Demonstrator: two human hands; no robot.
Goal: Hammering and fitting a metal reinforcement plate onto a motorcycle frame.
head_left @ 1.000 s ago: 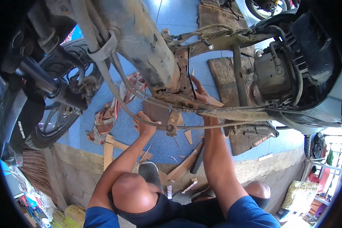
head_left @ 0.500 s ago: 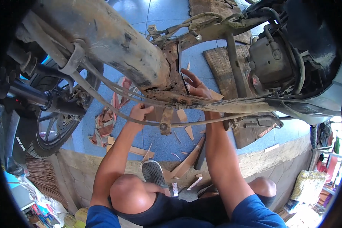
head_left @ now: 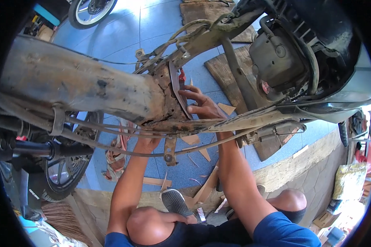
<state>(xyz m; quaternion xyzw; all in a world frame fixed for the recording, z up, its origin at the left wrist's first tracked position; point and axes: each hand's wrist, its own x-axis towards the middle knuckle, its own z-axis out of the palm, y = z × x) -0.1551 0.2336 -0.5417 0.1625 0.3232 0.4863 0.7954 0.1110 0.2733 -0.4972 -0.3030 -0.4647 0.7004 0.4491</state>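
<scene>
A rusty, cracked motorcycle frame (head_left: 90,88) crosses in front of me. At its bracket end, a thin grey-brown plate (head_left: 175,84) lies along the rusted edge. My right hand (head_left: 204,106) reaches up behind the lower rail, thumb and fingertips pressed to this plate. A small red part (head_left: 182,76) shows just beyond it. My left hand (head_left: 148,143) is under the frame beside the cable, its fingers hidden by the metal. Next to it a drilled metal tab (head_left: 169,152) hangs from the rail.
The engine (head_left: 272,57) and grey bodywork are at right, a front wheel (head_left: 62,173) at left. Wooden boards (head_left: 231,74), cut brown strips (head_left: 208,183) and a crumpled cloth (head_left: 116,158) lie on the blue tiles. A broom (head_left: 64,218) is at lower left.
My view has shifted, and the frame appears lower and further left. My right fingers have come against the plate. My left hand has slipped further beneath the frame, hiding its fingers.
</scene>
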